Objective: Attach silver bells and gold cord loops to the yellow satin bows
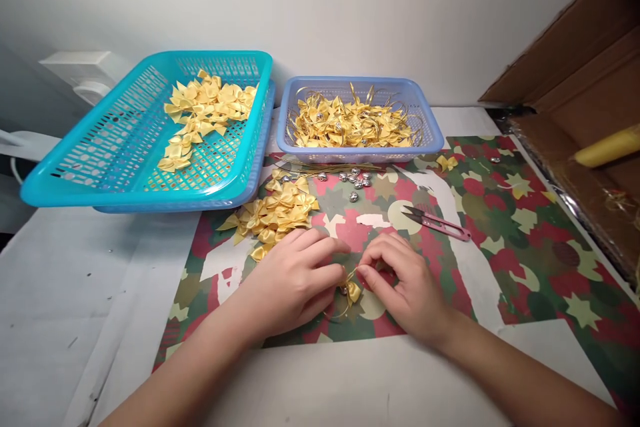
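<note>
Both forearms point(200, 353) lead to the bow point(354, 293), which has at its left the left hand point(301, 273), with bent fingers whose grip I cannot tell, and at its right the right hand point(406, 283), whose thumb and index seem to pinch the wire point(351, 274) slanting from this bow toward them.

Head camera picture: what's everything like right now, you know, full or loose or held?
Teal basket: partly filled with yellow bows.
Purple basket: heaped with corded bows.
Bow pile: loose on the patterned mat.
Silver bells: loose, uncovered.
Pink snips: lying down, unheld.
Small bow: between both hands.
Left hand: fingers bent, grip partly hidden.
Right hand: pinching gold cord.
</note>
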The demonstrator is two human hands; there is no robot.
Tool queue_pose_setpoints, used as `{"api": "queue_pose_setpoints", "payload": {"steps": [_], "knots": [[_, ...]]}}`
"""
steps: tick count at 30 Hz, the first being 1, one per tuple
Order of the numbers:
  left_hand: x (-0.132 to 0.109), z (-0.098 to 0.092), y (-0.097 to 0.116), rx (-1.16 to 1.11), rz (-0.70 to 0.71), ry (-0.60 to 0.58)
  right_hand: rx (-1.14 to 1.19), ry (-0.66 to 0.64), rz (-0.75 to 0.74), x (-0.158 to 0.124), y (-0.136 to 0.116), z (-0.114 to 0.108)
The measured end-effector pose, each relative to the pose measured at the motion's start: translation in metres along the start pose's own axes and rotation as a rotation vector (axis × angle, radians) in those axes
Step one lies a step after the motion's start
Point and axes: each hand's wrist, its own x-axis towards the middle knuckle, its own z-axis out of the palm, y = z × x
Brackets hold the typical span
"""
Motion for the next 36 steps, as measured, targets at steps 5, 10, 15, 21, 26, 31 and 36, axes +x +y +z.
{"api": "queue_pose_setpoints", "payload": {"steps": [5, 10, 15, 21, 26, 31, 36], "knots": [[-0.001, 0.000, -0.001, 0.028, 0.063, 0.053, 0.008, -0.014, -0.020, 0.000, 0.000, -0.002], [-0.002, -0.001, 0.004, -0.062, -0.014, 0.109, 0.039, -0.032, -0.056, -0.002, -0.001, -0.002], [0.001, -0.001, 0.012, -0.167, -0.126, 0.143, 0.049, -0.048, -0.076, -0.004, -0.002, -0.002], [-0.001, -0.002, 0.011, -0.155, -0.100, 0.209, 0.042, -0.045, -0.067, -0.003, -0.003, -0.001], [-0.004, -0.007, 0.007, -0.115, 0.018, 0.105, 0.035, -0.042, -0.044, -0.003, -0.003, 0.000], [-0.004, -0.006, 0.003, -0.023, 0.047, -0.055, 0.010, -0.033, -0.017, -0.003, -0.002, 0.001], [-0.004, -0.003, 0.000, 0.076, 0.064, -0.078, -0.023, -0.034, 0.028, -0.003, 0.000, 0.000]]}}
